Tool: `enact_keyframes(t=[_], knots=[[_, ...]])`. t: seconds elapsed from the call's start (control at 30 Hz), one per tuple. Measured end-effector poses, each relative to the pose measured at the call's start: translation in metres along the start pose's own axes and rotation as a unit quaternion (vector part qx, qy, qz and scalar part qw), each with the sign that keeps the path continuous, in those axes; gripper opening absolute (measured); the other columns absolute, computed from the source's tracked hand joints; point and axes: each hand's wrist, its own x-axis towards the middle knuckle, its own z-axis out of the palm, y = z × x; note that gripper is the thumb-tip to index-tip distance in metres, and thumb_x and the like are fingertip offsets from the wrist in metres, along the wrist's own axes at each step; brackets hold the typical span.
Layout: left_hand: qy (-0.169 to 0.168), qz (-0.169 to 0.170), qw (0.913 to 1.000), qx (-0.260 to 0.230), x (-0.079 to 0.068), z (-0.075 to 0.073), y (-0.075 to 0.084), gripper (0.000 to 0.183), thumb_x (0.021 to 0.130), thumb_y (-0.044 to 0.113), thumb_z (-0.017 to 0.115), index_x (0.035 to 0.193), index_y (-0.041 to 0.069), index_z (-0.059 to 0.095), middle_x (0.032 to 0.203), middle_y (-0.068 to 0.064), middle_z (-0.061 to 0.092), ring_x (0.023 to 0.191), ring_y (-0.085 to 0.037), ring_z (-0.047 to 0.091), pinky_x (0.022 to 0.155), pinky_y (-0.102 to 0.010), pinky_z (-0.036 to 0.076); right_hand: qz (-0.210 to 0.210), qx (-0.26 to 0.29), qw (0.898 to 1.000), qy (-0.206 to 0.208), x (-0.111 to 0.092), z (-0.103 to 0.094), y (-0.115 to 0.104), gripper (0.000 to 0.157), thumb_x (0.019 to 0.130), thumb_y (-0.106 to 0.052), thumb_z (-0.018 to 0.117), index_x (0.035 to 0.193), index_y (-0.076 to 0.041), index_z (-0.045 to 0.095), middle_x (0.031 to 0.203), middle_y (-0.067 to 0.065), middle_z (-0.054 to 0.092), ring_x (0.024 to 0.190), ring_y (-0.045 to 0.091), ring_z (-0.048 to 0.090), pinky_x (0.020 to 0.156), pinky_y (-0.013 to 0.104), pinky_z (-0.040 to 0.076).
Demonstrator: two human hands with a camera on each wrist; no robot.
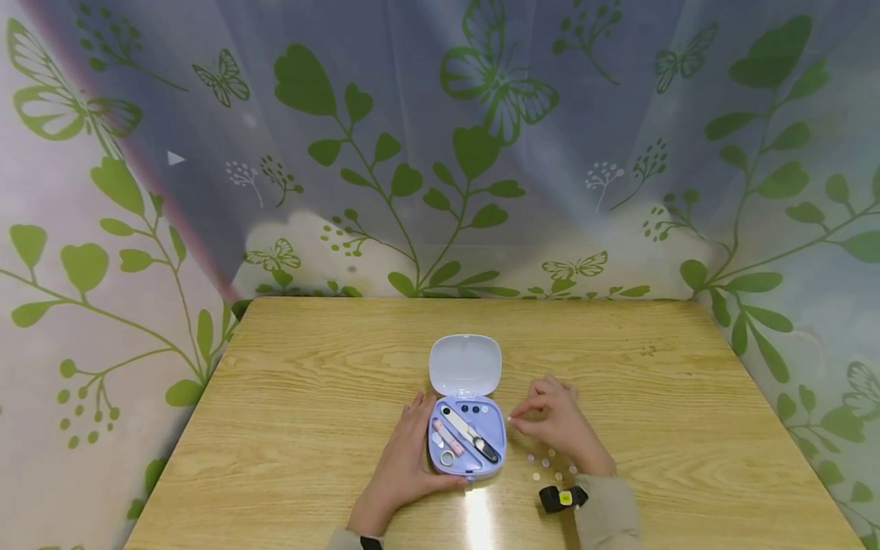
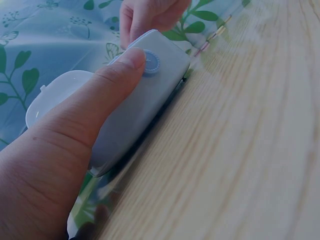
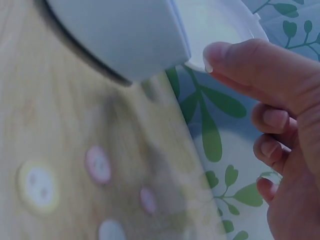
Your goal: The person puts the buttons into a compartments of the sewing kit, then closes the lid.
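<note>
A lilac sewing box (image 1: 493, 425) lies on the table with its translucent lid (image 1: 465, 365) raised. My left hand (image 1: 404, 462) holds its left side, the thumb across the front latch (image 2: 151, 62). Just off the box's right edge, my right hand (image 1: 560, 422) pinches a small white button (image 3: 208, 66) between thumb and forefinger, mostly hidden by the fingertips. Inside the box are a long white-and-black tool (image 1: 470, 434), a pink tube (image 1: 448, 438) and a ring-shaped piece (image 1: 448, 458). Two dark buttons (image 1: 470, 409) and a pale button (image 1: 484, 409) sit in its top compartment.
Several loose buttons lie on the wooden table (image 1: 289, 428) beneath and beside the right wrist, among them a yellow-rimmed button (image 3: 38, 186) and a pink button (image 3: 98, 165). A leaf-patterned curtain (image 1: 385, 191) hangs behind the table's far edge.
</note>
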Motion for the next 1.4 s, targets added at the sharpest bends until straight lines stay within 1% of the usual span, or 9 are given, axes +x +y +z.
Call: enact_keyframes(t=[0.23,0.43,0.53,0.6,0.7,0.8,0.93,1.13,1.4], knots=[[0.001,0.002,1.0000,0.008,-0.001,-0.002,0.002,0.134,0.059,0.071,0.083,0.158,0.005,0.020,0.161,-0.014,0.028,0.150,-0.028,0.018,0.123,-0.048,0.016,-0.009,0.019,1.000,-0.008,0.013,0.010,-0.005,0.020,0.065,-0.007,0.091,0.074,-0.020,0.080,0.069,0.002,0.048,0.078,0.008,0.037,0.082,0.041,0.018],[-0.007,-0.005,0.9999,0.008,-0.001,-0.005,0.004,0.132,0.062,0.070,0.082,0.158,0.004,0.020,0.161,-0.014,0.026,0.151,-0.027,0.016,0.124,-0.042,0.012,-0.035,0.022,0.999,-0.014,0.022,0.021,-0.010,0.019,0.065,-0.005,0.090,0.074,-0.017,0.079,0.071,0.002,0.050,0.078,0.010,0.039,0.083,0.044,0.021],[-0.011,-0.006,0.9998,0.013,-0.001,-0.004,0.004,0.132,0.063,0.072,0.080,0.158,0.004,0.019,0.162,-0.013,0.025,0.151,-0.026,0.016,0.124,-0.041,0.012,-0.035,0.025,0.999,-0.021,0.025,0.026,-0.012,0.019,0.065,-0.005,0.089,0.074,-0.018,0.079,0.074,0.000,0.053,0.080,0.011,0.041,0.085,0.047,0.021],[-0.010,-0.004,0.9998,0.017,-0.002,-0.004,0.004,0.132,0.063,0.074,0.078,0.158,0.003,0.019,0.162,-0.014,0.025,0.151,-0.027,0.017,0.124,-0.042,0.013,-0.036,0.024,0.999,-0.025,0.026,0.029,-0.013,0.018,0.066,-0.006,0.089,0.074,-0.018,0.079,0.075,-0.002,0.054,0.081,0.012,0.042,0.086,0.048,0.021],[-0.012,-0.007,0.9997,0.020,-0.002,-0.003,0.004,0.133,0.063,0.076,0.076,0.158,0.004,0.018,0.162,-0.014,0.025,0.151,-0.027,0.016,0.124,-0.043,0.013,-0.038,0.021,0.999,-0.029,0.026,0.032,-0.014,0.017,0.067,-0.007,0.090,0.074,-0.018,0.079,0.074,-0.003,0.053,0.080,0.012,0.041,0.084,0.045,0.021],[-0.018,-0.014,0.9996,0.017,-0.002,-0.003,0.004,0.133,0.063,0.077,0.075,0.159,0.006,0.016,0.163,-0.012,0.023,0.151,-0.025,0.014,0.124,-0.042,0.012,-0.036,0.020,0.999,-0.035,0.026,0.033,-0.015,0.015,0.068,-0.010,0.090,0.073,-0.018,0.079,0.071,0.000,0.050,0.077,0.010,0.037,0.080,0.040,0.018],[-0.024,-0.020,0.9994,0.014,-0.001,-0.003,0.004,0.134,0.062,0.077,0.075,0.159,0.007,0.015,0.163,-0.011,0.022,0.151,-0.023,0.012,0.125,-0.041,0.011,-0.030,0.013,0.999,-0.039,0.025,0.035,-0.014,0.014,0.068,-0.013,0.091,0.073,-0.020,0.079,0.071,-0.002,0.046,0.076,0.007,0.033,0.078,0.037,0.016],[-0.023,-0.018,0.9995,0.014,-0.001,-0.004,0.004,0.134,0.062,0.077,0.076,0.159,0.007,0.015,0.163,-0.011,0.022,0.151,-0.023,0.012,0.125,-0.041,0.011,-0.036,0.008,0.999,-0.034,0.025,0.035,-0.015,0.014,0.068,-0.013,0.091,0.074,-0.020,0.080,0.071,-0.002,0.047,0.075,0.007,0.032,0.077,0.037,0.016],[-0.018,-0.013,0.9996,0.017,-0.001,-0.003,0.003,0.134,0.062,0.077,0.076,0.159,0.007,0.016,0.163,-0.011,0.023,0.151,-0.025,0.013,0.124,-0.043,0.012,-0.029,0.006,0.999,-0.039,0.024,0.035,-0.016,0.014,0.069,-0.013,0.091,0.075,-0.020,0.080,0.071,0.000,0.048,0.075,0.007,0.032,0.077,0.037,0.015]])
